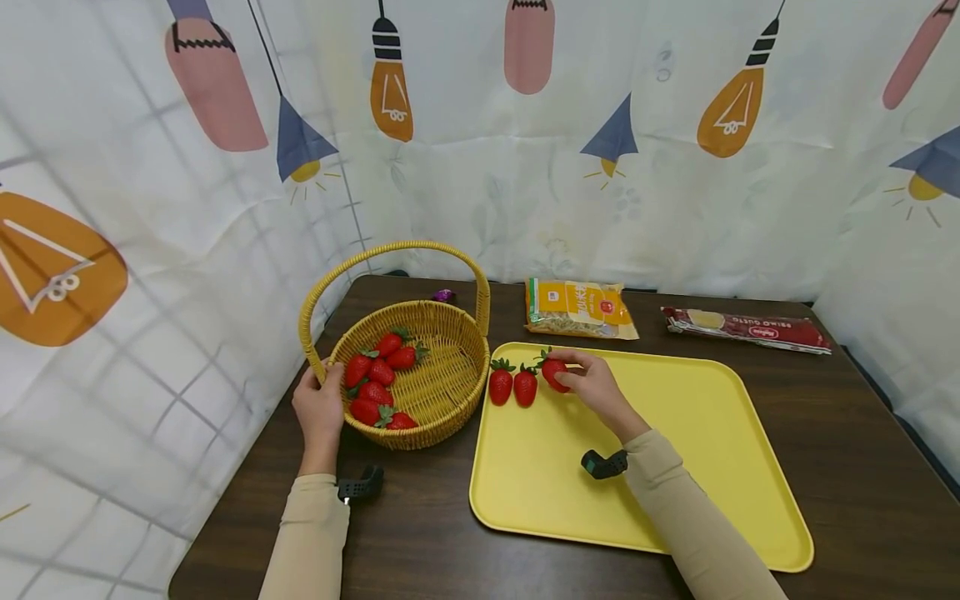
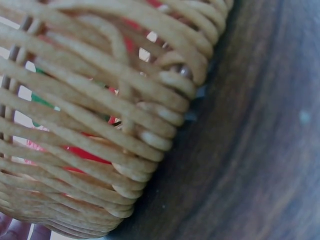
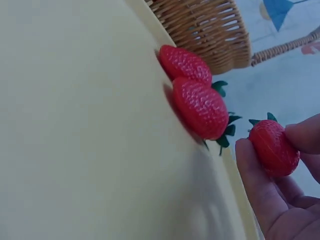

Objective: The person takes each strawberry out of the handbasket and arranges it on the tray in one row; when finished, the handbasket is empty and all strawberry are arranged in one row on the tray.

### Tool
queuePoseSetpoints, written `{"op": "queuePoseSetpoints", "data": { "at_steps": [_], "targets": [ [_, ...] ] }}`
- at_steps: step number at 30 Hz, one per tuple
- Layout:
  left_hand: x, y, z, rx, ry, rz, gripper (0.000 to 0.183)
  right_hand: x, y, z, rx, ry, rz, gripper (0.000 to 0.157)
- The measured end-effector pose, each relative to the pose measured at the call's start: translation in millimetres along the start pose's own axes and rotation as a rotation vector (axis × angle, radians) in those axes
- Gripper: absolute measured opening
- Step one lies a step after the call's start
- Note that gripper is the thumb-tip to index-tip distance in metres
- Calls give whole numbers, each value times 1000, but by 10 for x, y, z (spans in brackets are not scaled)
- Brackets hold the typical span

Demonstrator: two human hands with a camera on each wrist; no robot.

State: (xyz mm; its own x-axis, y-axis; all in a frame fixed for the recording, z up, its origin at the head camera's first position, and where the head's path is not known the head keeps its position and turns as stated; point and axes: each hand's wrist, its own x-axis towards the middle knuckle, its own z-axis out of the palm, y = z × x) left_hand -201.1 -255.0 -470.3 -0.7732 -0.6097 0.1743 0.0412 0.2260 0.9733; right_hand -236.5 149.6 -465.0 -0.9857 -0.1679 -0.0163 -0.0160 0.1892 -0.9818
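Observation:
My right hand (image 1: 597,386) pinches a red strawberry (image 3: 274,148) between thumb and fingers, above the upper left part of the yellow tray (image 1: 555,483). Just left of it, two more strawberries lie side by side on the tray, one (image 1: 526,387) nearer the hand and the other (image 1: 500,385) by the tray's edge. My left hand (image 1: 321,406) grips the yellow wicker basket (image 1: 450,392) at its left rim, by the foot of the handle. Several strawberries (image 1: 375,392) with green leaves sit in the basket's left half. The left wrist view shows the weave (image 2: 90,115) close up, with red behind it.
Behind the tray lies a yellow-and-clear food packet (image 1: 581,308). To its right is a long dark red packet (image 1: 746,329). A small purple wrapped item (image 1: 444,295) lies behind the basket. A patterned white curtain (image 1: 480,183) borders the dark wooden table (image 1: 420,525).

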Motion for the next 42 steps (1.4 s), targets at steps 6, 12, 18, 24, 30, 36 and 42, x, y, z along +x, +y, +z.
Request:
{"op": "queuePoseSetpoints", "data": {
  "at_steps": [6,12,18,24,30,36,42],
  "targets": [
    [7,4,8,-3,1,-3,39,3,130,-11,-89,19,36,32],
    [-5,7,3,-7,-5,-15,39,-8,177,7,-178,47,83,32],
    [-13,-1,9,-1,-8,-20,40,-27,169,-22,-273,64,78,34],
    [-12,9,7,-12,-5,-24,37,-41,135,-28,-320,60,56,33],
    [1,13,7,-16,-6,-26,38,-41,116,-16,-300,62,65,27],
    [-3,16,10,-8,-2,-22,37,-30,148,-18,-254,43,68,31],
    [-3,16,8,3,1,-14,37,-25,161,-7,-220,34,54,33]
  ]
}}
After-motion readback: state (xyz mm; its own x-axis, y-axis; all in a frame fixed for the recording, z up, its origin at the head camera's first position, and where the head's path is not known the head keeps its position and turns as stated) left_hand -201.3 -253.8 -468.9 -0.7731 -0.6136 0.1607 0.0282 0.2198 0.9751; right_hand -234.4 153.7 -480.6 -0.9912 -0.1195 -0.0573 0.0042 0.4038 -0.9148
